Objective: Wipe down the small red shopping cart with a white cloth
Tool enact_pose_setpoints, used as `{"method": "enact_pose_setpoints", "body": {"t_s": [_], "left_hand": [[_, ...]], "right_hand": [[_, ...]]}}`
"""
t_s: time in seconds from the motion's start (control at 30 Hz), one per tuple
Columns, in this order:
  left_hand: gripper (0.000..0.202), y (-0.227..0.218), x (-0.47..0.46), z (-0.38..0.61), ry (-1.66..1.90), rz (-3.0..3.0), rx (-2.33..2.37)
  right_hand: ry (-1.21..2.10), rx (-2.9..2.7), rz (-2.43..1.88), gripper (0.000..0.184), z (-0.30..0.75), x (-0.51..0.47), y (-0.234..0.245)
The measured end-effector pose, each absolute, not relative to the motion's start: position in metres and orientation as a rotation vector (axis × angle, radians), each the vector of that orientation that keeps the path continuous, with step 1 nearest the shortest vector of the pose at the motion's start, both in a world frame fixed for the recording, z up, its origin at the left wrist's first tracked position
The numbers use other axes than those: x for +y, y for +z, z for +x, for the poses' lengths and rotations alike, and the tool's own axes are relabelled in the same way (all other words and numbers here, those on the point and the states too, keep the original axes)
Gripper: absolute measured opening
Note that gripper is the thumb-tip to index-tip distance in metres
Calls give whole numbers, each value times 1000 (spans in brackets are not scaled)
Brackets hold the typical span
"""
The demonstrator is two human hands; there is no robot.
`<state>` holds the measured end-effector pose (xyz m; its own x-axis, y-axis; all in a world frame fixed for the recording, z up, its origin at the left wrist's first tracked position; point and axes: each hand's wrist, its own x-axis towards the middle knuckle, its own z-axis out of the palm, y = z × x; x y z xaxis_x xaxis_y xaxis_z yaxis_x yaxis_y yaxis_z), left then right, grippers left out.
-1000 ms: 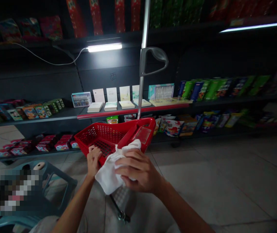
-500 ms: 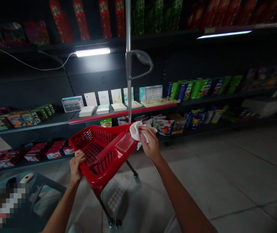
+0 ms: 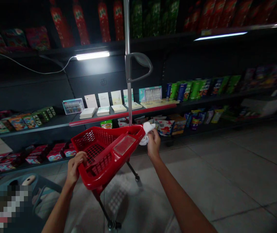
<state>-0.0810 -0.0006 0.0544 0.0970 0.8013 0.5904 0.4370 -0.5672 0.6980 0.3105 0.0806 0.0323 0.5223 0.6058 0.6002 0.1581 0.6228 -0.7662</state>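
Observation:
A red plastic shopping basket (image 3: 104, 136) with a mesh base and a clear label panel (image 3: 124, 145) stands tilted on a wheeled trolley frame. My left hand (image 3: 74, 169) grips its near left rim. At the basket's right corner, my right hand (image 3: 153, 144) holds a bunched white cloth (image 3: 146, 134) against the rim. A metal pole (image 3: 128, 81) rises behind the basket and ends in a grey curved handle (image 3: 138, 66) above it.
Dark store shelves (image 3: 128, 113) with packaged goods, boxes and cards run behind the basket. A blue plastic stool (image 3: 43, 191) stands at lower left, partly hidden by a pixelated patch. Tiled floor (image 3: 213, 181) spreads to the right.
My right hand and the cloth have moved rightward along the rim to the basket's corner. The left hand's fingers now lie further over the rim.

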Motion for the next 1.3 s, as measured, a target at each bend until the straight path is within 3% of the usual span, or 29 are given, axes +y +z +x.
{"method": "enact_pose_setpoints", "body": {"t_s": [0.13,0.3,0.43,0.6,0.93,1.3], "left_hand": [[39,83,-12,-82,1279,2031,1306],[43,123,-31,-70,704,1962,1306],[48,126,-31,-62,651,1958,1273],[58,119,-22,-62,620,1946,1210],[61,122,-17,-64,557,1938,1141],[71,126,-18,-68,482,2004,1219]], "right_hand": [[-16,-1187,-850,19,301,46,53],[-268,-1525,-772,22,291,15,64],[-312,-1555,-815,25,296,18,64],[-210,-1472,-928,23,315,44,67],[355,-1071,-905,30,325,93,44],[509,-847,-805,30,318,96,30]]}}
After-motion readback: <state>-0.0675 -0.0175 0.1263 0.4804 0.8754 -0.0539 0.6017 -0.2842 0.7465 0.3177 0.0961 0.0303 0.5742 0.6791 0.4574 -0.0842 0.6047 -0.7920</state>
